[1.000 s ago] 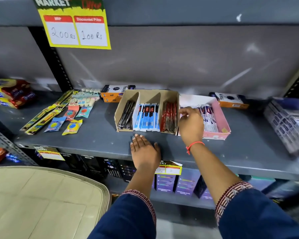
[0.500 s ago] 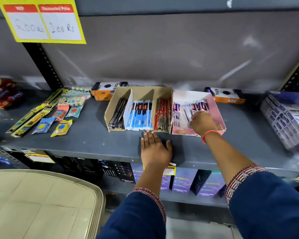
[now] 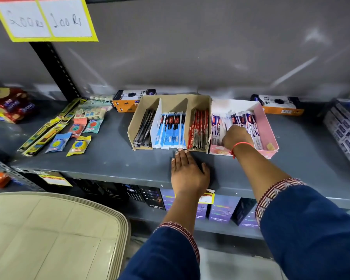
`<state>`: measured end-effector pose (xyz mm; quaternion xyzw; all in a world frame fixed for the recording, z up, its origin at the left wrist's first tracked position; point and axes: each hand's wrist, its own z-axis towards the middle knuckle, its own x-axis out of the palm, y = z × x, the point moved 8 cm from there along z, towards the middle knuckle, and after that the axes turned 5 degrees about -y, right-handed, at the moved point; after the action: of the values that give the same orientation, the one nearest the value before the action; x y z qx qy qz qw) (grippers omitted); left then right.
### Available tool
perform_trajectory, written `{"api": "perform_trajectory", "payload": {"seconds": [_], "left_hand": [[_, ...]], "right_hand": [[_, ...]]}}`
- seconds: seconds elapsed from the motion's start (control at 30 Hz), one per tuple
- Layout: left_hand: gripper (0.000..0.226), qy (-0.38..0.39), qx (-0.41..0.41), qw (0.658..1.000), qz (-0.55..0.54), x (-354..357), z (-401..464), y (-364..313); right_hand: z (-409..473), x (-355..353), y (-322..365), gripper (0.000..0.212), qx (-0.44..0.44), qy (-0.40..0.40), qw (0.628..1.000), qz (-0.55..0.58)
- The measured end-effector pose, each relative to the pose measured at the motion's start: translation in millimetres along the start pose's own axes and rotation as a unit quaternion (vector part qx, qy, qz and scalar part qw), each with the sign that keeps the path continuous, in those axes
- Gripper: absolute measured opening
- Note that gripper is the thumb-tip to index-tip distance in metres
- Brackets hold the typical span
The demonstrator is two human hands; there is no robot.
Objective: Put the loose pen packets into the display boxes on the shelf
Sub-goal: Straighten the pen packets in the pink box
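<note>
Your right hand (image 3: 235,138) is down inside the pink box (image 3: 267,128), fingers buried among the white pen packets (image 3: 249,122), so its grip cannot be told; your left hand (image 3: 187,172) lies flat, fingers spread, on the shelf (image 3: 109,160) just before the brown divided box (image 3: 198,104), which touches the pink box's left side.

Bare shelf (image 3: 109,158) front; cardboard box (image 3: 170,122) blocks behind.

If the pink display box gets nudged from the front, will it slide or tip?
The pink display box likely slides: it sits low and flat on the smooth shelf. Thin card walls may flex. The right hand inside probably steadies it.
</note>
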<state>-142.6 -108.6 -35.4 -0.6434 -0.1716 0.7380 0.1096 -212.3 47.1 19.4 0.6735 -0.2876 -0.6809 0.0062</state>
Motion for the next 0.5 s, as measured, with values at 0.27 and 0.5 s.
{"api": "perform_trajectory", "payload": {"seconds": [0.27, 0.5], "left_hand": [[0.069, -0.007, 0.002, 1.000, 0.000, -1, 0, 0], [0.069, -0.012, 0.002, 1.000, 0.003, -2, 0, -1]], "right_hand": [[5, -4, -3, 0.039, 0.003, -0.022, 0.999, 0.045], [23, -5, -6, 0.018, 0.043, 0.024, 0.975, 0.217]]}}
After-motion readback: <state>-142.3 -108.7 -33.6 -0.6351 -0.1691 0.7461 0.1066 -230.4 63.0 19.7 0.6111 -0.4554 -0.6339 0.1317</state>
